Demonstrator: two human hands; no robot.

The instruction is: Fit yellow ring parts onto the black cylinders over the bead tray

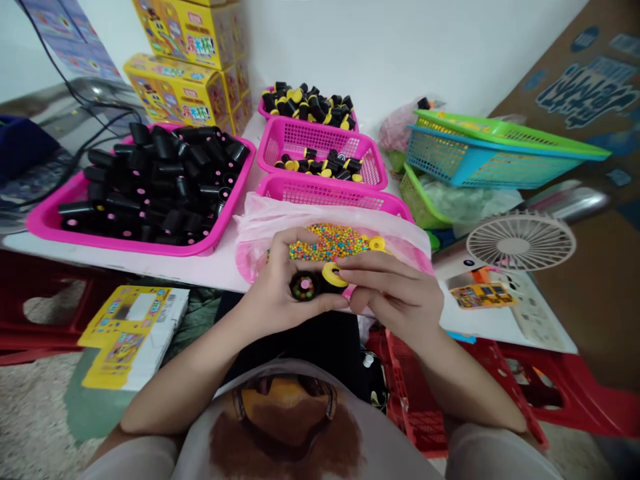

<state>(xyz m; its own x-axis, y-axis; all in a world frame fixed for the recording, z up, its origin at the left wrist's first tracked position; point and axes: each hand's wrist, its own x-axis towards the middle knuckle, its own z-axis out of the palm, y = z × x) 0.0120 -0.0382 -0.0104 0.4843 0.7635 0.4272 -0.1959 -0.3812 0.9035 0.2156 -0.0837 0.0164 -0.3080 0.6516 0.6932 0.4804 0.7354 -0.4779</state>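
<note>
Over a crinkly plastic bag [267, 230] of tiny round beads [327, 243], my left hand [277, 287] grips a smooth black tube [305, 287] while my right hand [395, 293] pinches a yellow ring cap [334, 274].

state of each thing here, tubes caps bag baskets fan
black plastic tube: in left hand, open end full of coloured candy beads
yellow ring cap: pinched by right hand against tube
pink plastic bag: open, holding loose beads
large pink tray: heaped with black tubes
middle pink basket: partly filled with capped tubes
blue basket: tilted under green basket
white desk fan: upright
</note>
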